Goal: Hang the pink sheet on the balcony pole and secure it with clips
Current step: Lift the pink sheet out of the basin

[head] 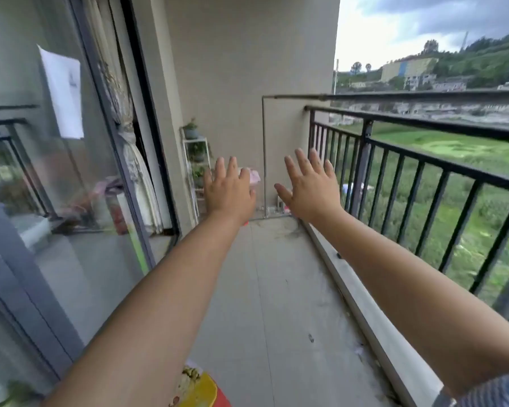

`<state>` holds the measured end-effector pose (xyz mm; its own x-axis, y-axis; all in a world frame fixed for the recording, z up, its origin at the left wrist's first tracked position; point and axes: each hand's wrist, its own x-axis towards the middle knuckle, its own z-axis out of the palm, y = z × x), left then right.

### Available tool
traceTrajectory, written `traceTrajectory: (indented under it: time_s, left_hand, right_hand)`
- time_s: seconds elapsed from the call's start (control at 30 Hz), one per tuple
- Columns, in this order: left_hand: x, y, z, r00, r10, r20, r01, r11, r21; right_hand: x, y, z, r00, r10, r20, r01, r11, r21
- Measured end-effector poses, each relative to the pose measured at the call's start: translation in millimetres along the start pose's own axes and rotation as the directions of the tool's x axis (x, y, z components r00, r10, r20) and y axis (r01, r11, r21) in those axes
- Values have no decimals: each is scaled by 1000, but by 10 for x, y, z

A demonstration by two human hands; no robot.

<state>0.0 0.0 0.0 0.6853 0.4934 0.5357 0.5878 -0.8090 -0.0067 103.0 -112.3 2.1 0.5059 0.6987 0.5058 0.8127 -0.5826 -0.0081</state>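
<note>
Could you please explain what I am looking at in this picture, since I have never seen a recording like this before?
There is no machine here. A person wears a wide-angle camera on the head, so you see the scene from that person's own viewpoint, looking forward and down along a balcony. The two bare arms stretched out ahead belong to that person: the left hand and the right hand are both spread open and hold nothing. The pole for hanging runs above the black railing on the right. A pink bundle, possibly the sheet, shows at the far end behind the left hand, too hidden to be sure. A plant shelf stands against the end wall, and a sliding glass door lies on the left.
</note>
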Motion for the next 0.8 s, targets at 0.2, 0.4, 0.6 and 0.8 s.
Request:
traceTrajectory:
  time_s: [0.2,0.4,0.6,0.8]
  left_hand:
    - [581,28,1259,983,42,181,-48,998,30]
    - [1728,103,2418,934,15,357,-32,999,42]
    - [2887,-34,3315,898,-24,439,-4,998,62]
    - [4120,-378,4399,888,-17,460,-14,998,64]
  right_hand:
    - [613,357,1209,986,1,164,1,1000,-15]
    - [1785,1035,2379,949,-16,314,24,999,-23]
    - [2956,1471,3287,912,14,409,-8,1000,-15]
    - [4206,1614,4487,895,0,446,-11,1000,23]
